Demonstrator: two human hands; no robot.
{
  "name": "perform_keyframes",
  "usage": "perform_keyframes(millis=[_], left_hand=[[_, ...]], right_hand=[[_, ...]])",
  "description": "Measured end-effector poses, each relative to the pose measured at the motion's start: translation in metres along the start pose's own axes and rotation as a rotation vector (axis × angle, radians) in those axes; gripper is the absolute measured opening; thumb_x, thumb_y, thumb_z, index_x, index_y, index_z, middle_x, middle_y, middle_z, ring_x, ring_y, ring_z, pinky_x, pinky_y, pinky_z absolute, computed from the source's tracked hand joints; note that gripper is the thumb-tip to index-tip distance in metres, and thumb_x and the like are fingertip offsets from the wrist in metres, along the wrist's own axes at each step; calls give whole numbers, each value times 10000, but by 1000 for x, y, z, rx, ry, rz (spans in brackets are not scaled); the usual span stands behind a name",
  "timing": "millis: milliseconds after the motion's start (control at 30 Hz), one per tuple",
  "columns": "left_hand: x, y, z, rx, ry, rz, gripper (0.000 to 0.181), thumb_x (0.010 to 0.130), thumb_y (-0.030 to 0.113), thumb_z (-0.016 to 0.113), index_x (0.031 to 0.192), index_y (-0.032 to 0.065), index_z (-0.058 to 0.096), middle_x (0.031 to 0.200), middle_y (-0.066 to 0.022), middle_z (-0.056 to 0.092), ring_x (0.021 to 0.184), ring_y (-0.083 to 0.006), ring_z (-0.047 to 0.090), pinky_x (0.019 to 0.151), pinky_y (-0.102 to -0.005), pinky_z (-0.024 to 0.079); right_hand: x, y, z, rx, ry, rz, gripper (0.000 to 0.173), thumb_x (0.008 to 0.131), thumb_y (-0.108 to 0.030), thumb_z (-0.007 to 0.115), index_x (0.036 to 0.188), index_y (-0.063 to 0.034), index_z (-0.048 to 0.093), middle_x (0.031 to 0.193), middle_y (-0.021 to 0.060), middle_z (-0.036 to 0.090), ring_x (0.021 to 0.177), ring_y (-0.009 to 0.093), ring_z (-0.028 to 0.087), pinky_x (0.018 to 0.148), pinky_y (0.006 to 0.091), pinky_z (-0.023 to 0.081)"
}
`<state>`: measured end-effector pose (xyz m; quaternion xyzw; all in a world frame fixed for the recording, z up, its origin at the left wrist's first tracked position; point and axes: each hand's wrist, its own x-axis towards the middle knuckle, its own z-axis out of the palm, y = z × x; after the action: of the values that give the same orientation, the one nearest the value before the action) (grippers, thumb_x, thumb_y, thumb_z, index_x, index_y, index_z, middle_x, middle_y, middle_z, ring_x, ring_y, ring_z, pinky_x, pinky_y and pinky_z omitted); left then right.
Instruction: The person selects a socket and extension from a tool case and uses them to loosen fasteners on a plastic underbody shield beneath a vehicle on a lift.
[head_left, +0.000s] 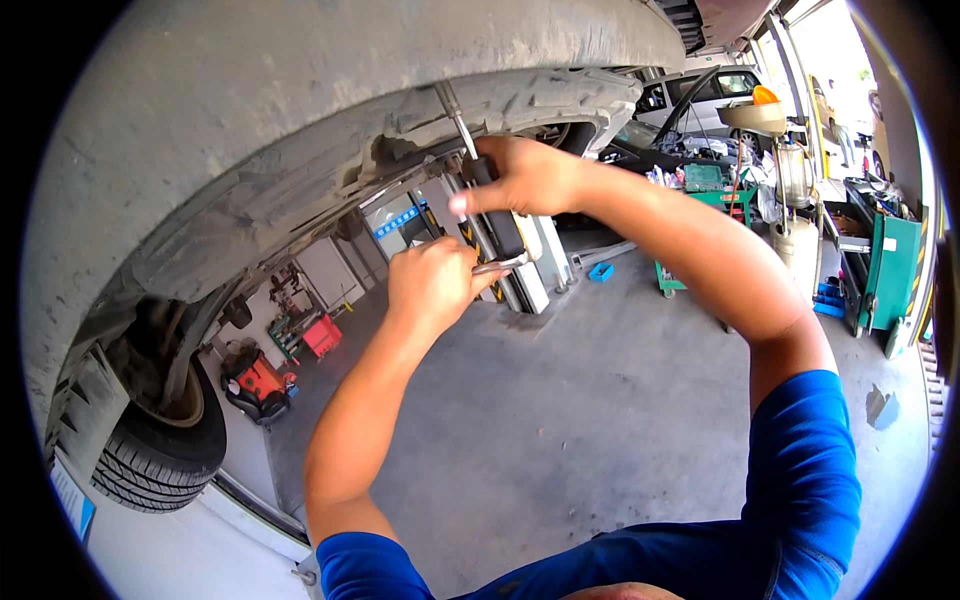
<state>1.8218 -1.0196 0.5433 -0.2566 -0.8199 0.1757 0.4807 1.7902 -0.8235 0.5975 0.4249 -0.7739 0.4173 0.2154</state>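
Raised to the car's plastic underbody panel (525, 101), my right hand (529, 176) grips a dark cylindrical piece (501, 225), its thumb in front and fingers partly hidden behind. A bright metal shaft (465, 135) runs from the top of this piece to the panel's edge, beneath the bumper (300, 67). Lower and to the left, my left hand (435, 277) is closed around the handle of a metal wrench (506, 264). The wrench's far end meets the lower end of the dark piece; the exact contact is unclear.
At left hangs a wheel (161, 457) under the raised car. A lift post (529, 289) stands behind my hands, with a small blue tray (601, 272) on the floor. Rightward are a green tool cart (896, 262), an oil drainer (795, 247) and a car with its hood up (697, 142).
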Motion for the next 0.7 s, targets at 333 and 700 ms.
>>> perform_keyframes(millis=[333, 700], left_hand=[[9, 12, -3, 37, -59, -3, 419, 742, 474, 710, 680, 61, 670, 720, -93, 644, 635, -288, 647, 559, -405, 500], [15, 22, -3, -78, -27, -11, 413, 717, 400, 755, 628, 32, 589, 687, -115, 596, 615, -369, 584, 541, -466, 440]], right_hand=[[5, 10, -1, -288, 50, 4, 914, 624, -576, 794, 1173, 113, 551, 1057, 267, 641, 997, 334, 630, 872, 395, 483], [-24, -4, -26, -250, -99, 11, 610, 829, -419, 681, 1156, 86, 581, 1096, 193, 646, 944, 323, 641, 833, 395, 505]])
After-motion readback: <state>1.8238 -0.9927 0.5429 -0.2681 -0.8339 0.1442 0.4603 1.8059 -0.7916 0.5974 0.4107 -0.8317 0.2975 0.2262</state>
